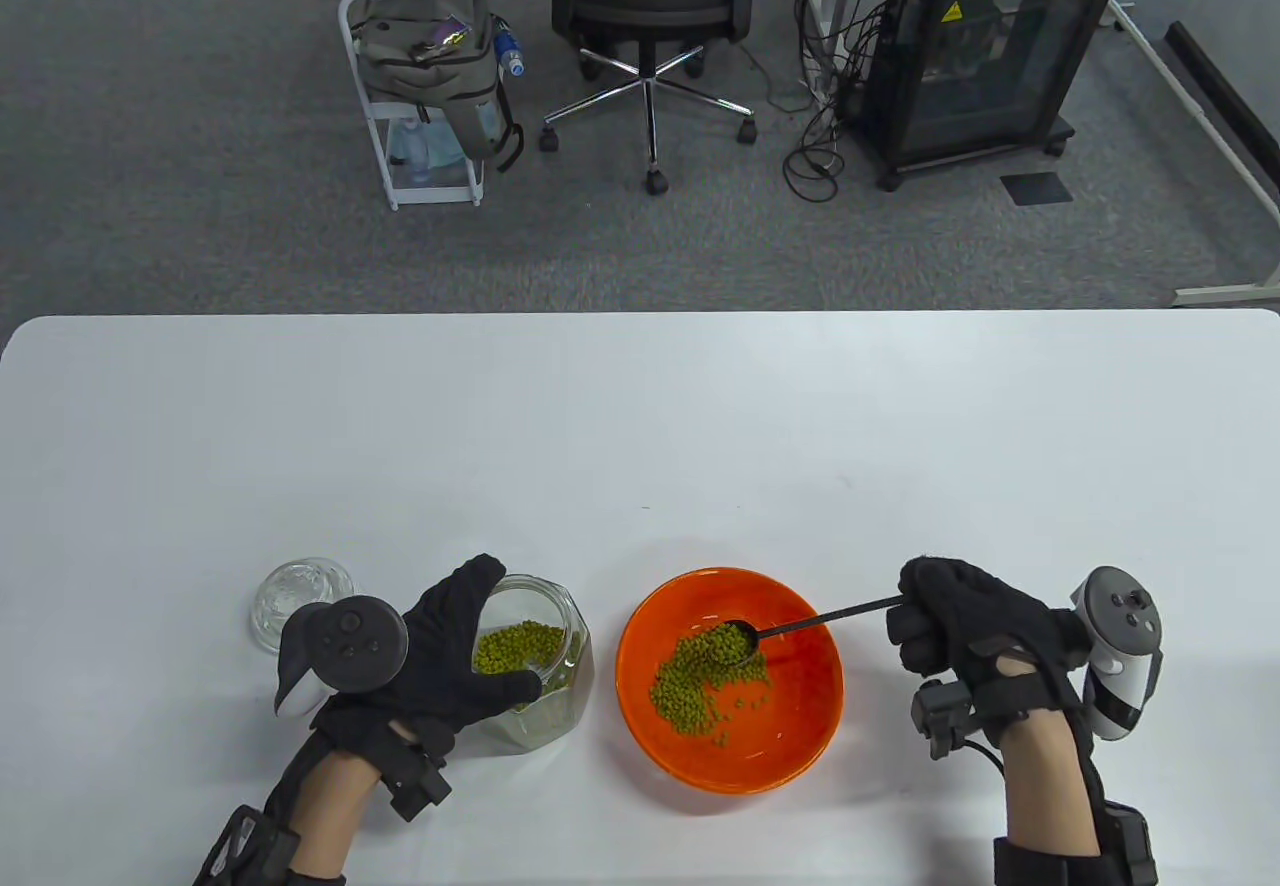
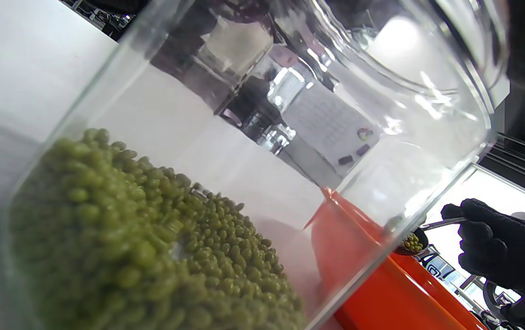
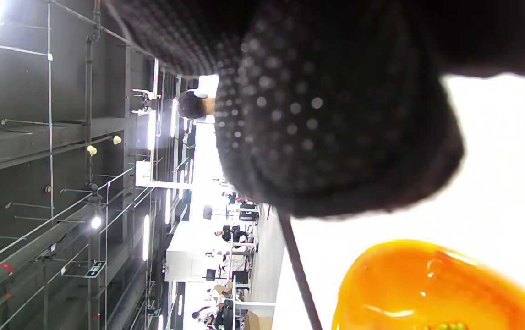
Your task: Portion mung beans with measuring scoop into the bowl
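Observation:
An orange bowl (image 1: 800, 726) with a pile of mung beans (image 1: 705, 691) stands at the table's front centre. My right hand (image 1: 945, 626) grips the thin dark handle of a measuring scoop (image 1: 740, 639); its cup is full of beans and hangs over the bowl. To the bowl's left stands an open glass jar (image 1: 535, 661) holding mung beans (image 2: 152, 247). My left hand (image 1: 455, 651) grips that jar from its left side. In the left wrist view the scoop (image 2: 411, 240) shows above the bowl's rim (image 2: 381, 284). The right wrist view shows the handle (image 3: 297, 270) under my glove.
The jar's glass lid (image 1: 300, 601) lies on the table left of my left hand. Beyond the table's far edge are an office chair (image 1: 650, 16), a cart with a bag (image 1: 430, 66) and a black cabinet (image 1: 985, 46).

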The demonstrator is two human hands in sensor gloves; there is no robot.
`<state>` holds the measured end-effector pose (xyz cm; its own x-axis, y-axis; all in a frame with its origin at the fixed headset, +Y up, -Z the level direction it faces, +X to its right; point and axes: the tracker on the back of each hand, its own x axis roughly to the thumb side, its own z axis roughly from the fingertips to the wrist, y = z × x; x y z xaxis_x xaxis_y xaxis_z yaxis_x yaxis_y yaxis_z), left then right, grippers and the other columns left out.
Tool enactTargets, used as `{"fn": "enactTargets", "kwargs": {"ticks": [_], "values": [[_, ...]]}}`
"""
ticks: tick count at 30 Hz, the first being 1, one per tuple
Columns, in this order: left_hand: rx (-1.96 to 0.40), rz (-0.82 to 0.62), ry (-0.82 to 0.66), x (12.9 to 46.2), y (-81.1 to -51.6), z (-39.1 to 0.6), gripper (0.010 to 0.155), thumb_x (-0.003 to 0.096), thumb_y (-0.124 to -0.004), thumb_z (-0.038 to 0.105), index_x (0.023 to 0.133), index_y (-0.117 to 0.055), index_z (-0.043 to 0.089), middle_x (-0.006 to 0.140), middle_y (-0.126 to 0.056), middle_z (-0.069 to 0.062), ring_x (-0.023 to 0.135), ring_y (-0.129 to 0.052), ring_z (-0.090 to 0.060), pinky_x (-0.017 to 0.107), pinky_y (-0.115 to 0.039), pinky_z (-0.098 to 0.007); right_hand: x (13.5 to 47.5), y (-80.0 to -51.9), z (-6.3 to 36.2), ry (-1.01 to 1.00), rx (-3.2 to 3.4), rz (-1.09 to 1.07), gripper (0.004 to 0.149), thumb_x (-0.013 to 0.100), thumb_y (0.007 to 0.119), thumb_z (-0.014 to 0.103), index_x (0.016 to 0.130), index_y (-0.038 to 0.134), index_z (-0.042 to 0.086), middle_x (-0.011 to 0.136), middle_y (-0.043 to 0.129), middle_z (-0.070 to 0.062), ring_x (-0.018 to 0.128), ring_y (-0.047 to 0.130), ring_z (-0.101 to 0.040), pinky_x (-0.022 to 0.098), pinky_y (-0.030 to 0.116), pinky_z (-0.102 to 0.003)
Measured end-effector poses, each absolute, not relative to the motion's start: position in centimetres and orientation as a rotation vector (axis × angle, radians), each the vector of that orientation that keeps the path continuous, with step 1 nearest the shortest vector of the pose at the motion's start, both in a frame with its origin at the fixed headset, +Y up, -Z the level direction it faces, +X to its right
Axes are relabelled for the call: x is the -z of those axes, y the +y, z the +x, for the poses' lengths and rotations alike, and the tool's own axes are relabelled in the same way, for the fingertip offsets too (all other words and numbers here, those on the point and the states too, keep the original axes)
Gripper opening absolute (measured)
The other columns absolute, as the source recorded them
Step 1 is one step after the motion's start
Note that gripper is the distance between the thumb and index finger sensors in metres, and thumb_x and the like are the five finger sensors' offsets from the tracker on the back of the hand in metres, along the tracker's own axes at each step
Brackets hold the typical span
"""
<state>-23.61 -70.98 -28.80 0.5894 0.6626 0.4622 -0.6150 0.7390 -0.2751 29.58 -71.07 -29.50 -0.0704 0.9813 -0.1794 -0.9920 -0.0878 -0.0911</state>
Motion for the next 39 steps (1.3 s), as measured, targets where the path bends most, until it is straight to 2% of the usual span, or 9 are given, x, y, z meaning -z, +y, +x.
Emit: {"fn": "enactTargets", "kwargs": {"ticks": [22, 39], "values": [[-0.745, -0.09, -0.574, 28.8, -71.0, -23.6, 0.119, 0.0423, -0.08, 0.084, 0.111, -0.025, 0.004, 0.116, -0.038, -0.029, 0.104, -0.055, -0.06, 0.072, -0.049, -0.076, 27.4, -66.7, 25.3, -0.217, -2.081, 0.083, 0.042, 0.046, 0.086, 0.037, 0.077, 0.093, 0.01, 0.041, 0.112, -0.01, 0.016, 0.11, -0.02, 0.018, 0.093, -0.034], [-0.741, -0.092, -0.575, 28.8, -71.0, -23.6, 0.119, 0.0424, -0.08, 0.085, 0.111, -0.025, 0.004, 0.116, -0.038, -0.029, 0.104, -0.054, -0.06, 0.072, -0.049, -0.076, 24.8, -63.8, 22.1, -0.506, -2.253, 0.609, 0.041, 0.042, 0.087, 0.038, 0.079, 0.094, 0.021, 0.049, 0.11, -0.01, 0.025, 0.109, -0.024, 0.025, 0.091, -0.038]]}}
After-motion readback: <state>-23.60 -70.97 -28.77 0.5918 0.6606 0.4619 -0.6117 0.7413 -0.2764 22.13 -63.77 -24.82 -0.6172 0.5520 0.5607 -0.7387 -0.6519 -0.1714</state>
